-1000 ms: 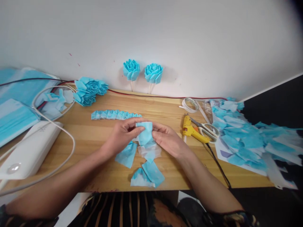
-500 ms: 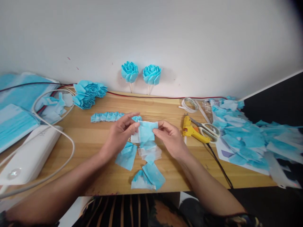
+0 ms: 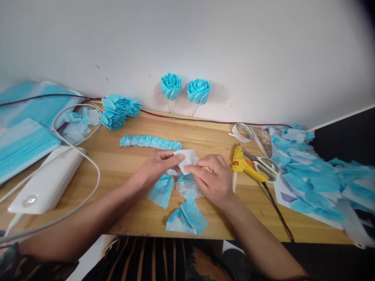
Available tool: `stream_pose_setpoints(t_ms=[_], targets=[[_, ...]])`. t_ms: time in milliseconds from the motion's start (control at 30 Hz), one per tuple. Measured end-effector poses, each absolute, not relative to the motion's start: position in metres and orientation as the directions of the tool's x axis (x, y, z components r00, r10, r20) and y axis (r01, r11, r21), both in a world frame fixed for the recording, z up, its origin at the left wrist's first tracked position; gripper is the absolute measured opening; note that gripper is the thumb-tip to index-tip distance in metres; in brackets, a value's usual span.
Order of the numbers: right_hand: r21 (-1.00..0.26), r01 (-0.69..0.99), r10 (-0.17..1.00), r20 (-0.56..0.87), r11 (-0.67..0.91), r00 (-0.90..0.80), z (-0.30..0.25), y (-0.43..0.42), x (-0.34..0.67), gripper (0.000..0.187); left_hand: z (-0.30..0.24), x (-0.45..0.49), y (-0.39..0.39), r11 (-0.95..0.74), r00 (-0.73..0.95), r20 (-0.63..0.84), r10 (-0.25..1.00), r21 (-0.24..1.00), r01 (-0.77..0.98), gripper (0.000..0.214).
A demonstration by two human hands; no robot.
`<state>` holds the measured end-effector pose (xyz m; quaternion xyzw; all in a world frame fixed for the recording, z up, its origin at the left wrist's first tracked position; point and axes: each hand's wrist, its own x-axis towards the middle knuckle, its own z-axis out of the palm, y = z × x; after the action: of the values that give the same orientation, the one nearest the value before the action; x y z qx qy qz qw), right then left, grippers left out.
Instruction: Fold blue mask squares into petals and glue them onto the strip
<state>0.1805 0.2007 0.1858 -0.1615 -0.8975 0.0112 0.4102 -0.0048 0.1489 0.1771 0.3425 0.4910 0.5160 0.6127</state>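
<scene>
Between my two hands is a small fabric piece (image 3: 186, 159), its white side facing up. My left hand (image 3: 162, 166) pinches its left edge between thumb and fingers. My right hand (image 3: 215, 177) grips its right edge the same way. Below them on the table lie a blue fabric square (image 3: 162, 190), a sheer whitish piece (image 3: 187, 188) partly under my right hand, and two overlapping blue pieces (image 3: 193, 217) near the front edge. Just beyond my hands stretches a row of folded blue petals (image 3: 149, 142).
Two blue fabric flowers (image 3: 171, 86) on sticks lean against the wall; more flowers (image 3: 117, 111) lie left. A yellow glue gun (image 3: 244, 166), scissors (image 3: 268, 168) and tape roll (image 3: 242, 132) sit right, beside piled blue pieces (image 3: 310, 175). Left are a white power strip (image 3: 48, 179), cable and blue masks (image 3: 26, 146).
The fabric piece has turned from its blue side to its white side. My right hand's fingers have curled in closer over it. The view has shifted slightly, moving the scene rightward.
</scene>
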Motion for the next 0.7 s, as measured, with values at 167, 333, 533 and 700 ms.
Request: stream_pose_setpoints(t_ms=[167, 333, 533, 700], targets=[[-0.194, 0.259, 0.321, 0.674, 0.946, -0.665, 0.182, 0.203, 0.18, 0.025, 0.176, -0.008, 0.153, 0.175, -0.096, -0.244, 0.965, 0.871, -0.459, 0.024], [-0.443, 0.367, 0.575, 0.635, 0.818, -0.516, 0.181, 0.214, 0.191, 0.028, 0.181, -0.008, 0.154, 0.144, -0.126, -0.262, 0.957, 0.805, -0.576, 0.023], [-0.727, 0.238, 0.726, 0.482, 0.644, -0.491, 0.175, 0.221, 0.193, 0.034, 0.186, -0.005, 0.151, 0.208, -0.05, -0.31, 0.95, 0.741, -0.639, 0.028], [-0.753, 0.178, 0.685, 0.439, 0.634, -0.581, 0.175, 0.219, 0.19, 0.02, 0.182, -0.006, 0.15, 0.248, 0.038, -0.289, 0.957, 0.74, -0.625, 0.028]])
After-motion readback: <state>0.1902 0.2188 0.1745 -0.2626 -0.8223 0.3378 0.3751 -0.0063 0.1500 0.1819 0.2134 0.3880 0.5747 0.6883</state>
